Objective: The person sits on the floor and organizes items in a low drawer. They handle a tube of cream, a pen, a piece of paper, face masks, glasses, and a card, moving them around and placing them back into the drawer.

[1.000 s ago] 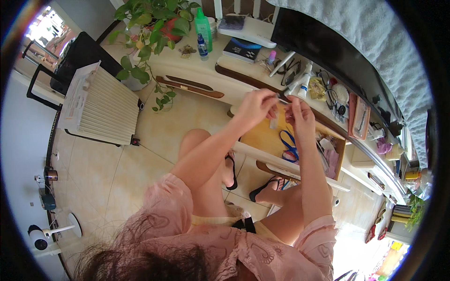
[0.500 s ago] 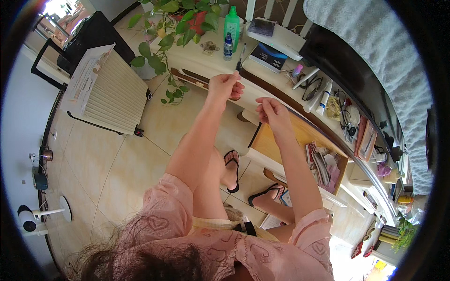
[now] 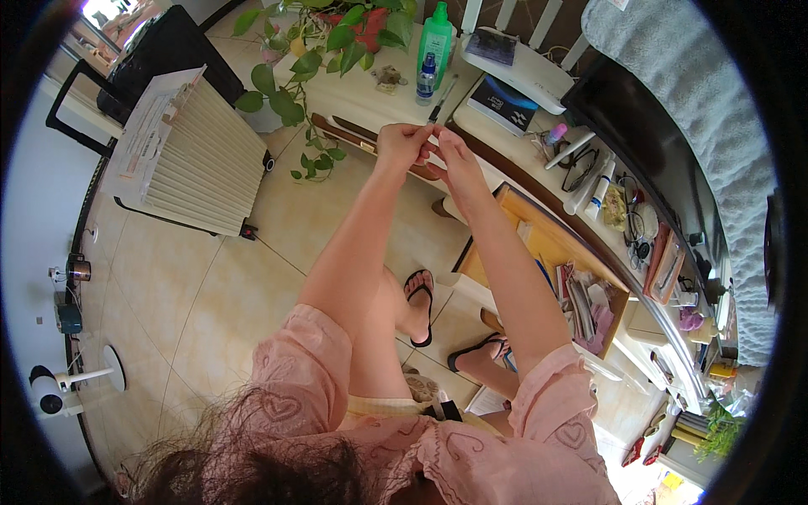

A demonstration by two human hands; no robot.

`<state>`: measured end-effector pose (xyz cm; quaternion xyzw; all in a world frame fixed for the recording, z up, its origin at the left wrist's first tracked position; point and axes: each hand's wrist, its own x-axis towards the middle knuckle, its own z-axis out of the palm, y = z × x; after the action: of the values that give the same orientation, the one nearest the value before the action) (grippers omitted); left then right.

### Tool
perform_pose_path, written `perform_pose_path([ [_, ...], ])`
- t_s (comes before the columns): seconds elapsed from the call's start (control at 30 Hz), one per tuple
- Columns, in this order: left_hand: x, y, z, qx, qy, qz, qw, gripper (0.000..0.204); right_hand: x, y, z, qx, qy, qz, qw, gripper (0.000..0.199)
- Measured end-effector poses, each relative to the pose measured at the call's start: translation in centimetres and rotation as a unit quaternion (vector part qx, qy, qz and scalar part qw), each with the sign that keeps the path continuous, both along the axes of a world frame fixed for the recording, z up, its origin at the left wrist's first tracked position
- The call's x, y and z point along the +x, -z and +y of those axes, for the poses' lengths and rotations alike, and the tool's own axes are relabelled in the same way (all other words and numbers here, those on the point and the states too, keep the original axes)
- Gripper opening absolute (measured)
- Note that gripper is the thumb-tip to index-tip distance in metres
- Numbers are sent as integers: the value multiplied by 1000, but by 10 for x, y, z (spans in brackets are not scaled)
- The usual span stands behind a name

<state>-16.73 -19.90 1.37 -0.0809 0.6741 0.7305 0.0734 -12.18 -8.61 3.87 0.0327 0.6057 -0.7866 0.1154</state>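
Observation:
My left hand (image 3: 402, 150) and my right hand (image 3: 457, 164) meet in front of the cabinet's front edge, fingertips together. The left fingers are curled and pinched; the right thumb and fingers press in against them. Whatever lies between them, if anything, is too small or hidden to make out. Just beyond the fingertips, a dark pen (image 3: 443, 99) lies on the cabinet top (image 3: 362, 97). Past it stand a small blue-capped spray bottle (image 3: 427, 80) and a tall green bottle (image 3: 435, 46). Under my right forearm, a drawer (image 3: 497, 240) is pulled out, with booklets and papers (image 3: 581, 303) inside.
A potted plant (image 3: 341, 38) trails leaves at the far left of the cabinet. Right of the hands lie a dark box (image 3: 502, 103), a white router (image 3: 518, 71), glasses (image 3: 581, 171) and a white tube (image 3: 599, 192). A cream suitcase (image 3: 202, 156) stands on the tiled floor at left.
My right hand has moved up and left to meet my left hand; they were apart before. More of the drawer's inside now shows. The view has shifted slightly.

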Motion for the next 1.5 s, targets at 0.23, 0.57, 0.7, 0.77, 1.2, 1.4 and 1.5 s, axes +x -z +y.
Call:
perform_pose_path([
  [0.23,-14,22,8,49,-26,-31,998,18,-10,27,2,-13,-26,-40,999,48],
  [0.57,-15,29,12,261,-88,-105,956,18,-2,23,8,-5,-14,-31,999,53],
  [0.7,-19,37,11,294,-105,-114,943,16,-7,18,2,14,-12,-33,999,53],
  [0.77,-20,39,11,294,-108,-110,943,17,-10,21,0,19,-7,-20,1000,53],
  [1.2,-22,49,20,355,-141,-108,918,16,-6,34,2,11,-9,-7,1000,58],
  [1.4,-14,26,19,350,-204,-102,908,7,21,23,14,68,-46,-21,996,57],
  [1.5,1,4,26,327,-210,-113,914,10,39,17,30,93,-51,-1,994,54],
])
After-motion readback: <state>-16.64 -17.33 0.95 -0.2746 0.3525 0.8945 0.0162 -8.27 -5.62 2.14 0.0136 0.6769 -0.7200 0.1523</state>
